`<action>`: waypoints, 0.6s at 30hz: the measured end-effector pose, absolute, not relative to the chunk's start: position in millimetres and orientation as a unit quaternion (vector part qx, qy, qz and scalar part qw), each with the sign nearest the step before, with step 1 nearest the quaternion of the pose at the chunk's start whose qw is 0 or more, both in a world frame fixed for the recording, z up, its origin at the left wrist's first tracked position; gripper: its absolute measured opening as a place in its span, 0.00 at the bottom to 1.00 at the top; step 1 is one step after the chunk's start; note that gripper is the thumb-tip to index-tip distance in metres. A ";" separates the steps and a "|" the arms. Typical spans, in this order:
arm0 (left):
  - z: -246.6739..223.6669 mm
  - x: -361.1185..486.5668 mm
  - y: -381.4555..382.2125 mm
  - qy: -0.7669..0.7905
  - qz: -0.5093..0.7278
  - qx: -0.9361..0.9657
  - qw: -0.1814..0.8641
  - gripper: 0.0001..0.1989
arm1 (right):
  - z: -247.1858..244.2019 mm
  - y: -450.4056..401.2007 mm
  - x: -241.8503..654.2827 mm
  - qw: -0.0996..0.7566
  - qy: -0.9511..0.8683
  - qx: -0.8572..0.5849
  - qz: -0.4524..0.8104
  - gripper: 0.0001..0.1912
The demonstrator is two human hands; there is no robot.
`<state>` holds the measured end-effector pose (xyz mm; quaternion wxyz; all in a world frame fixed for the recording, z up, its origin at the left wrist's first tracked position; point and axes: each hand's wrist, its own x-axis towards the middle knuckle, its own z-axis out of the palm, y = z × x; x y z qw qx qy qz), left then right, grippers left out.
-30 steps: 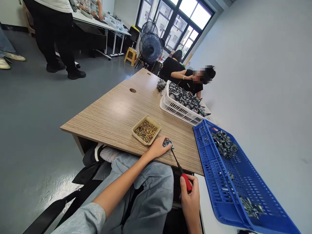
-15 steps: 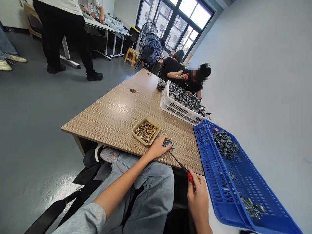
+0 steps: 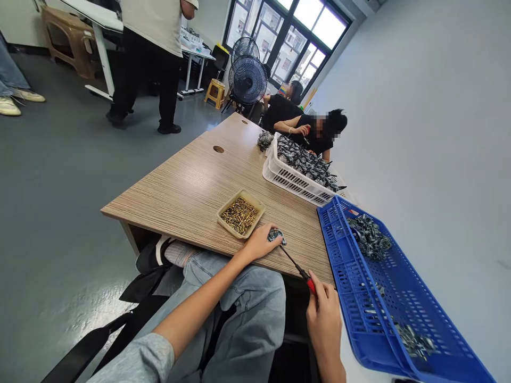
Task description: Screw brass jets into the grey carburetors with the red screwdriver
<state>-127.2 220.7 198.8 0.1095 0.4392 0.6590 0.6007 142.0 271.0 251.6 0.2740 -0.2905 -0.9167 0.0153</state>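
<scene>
My left hand [image 3: 261, 242] is closed on a small metal part [image 3: 275, 234] at the table's near edge, pressing it on the wood. In my right hand [image 3: 324, 306] is the red handle of a screwdriver [image 3: 295, 264], its dark shaft slanting up and left. The tip meets the metal part beside my left fingertips. Just behind my left hand stands a small beige tray [image 3: 222, 225] full of brass-coloured screws.
A blue crate [image 3: 343, 298] with metal parts lies along the right side. Behind it, a white basket [image 3: 293, 183] is heaped with dark metal parts. A co-worker [image 3: 319, 138] leans over the table's far end; a person [image 3: 151, 64] stands at the back left.
The screwdriver has moved slightly up, and its tip now reaches the metal part. My left hand has barely moved. The standing person at the back left has stepped to the right.
</scene>
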 end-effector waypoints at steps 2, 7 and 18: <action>199.4 -127.3 220.4 0.659 0.602 0.437 0.112 0.17 | 252.5 270.4 141.6 0.271 -0.917 -0.292 0.011 0.22; 200.1 -127.2 220.0 0.660 0.601 0.437 0.114 0.17 | 255.5 269.0 141.1 0.271 -0.918 -0.289 -0.006 0.22; 199.8 -127.6 219.7 0.654 0.605 0.439 0.115 0.16 | 261.6 268.4 138.5 0.244 -0.924 -0.293 -0.024 0.23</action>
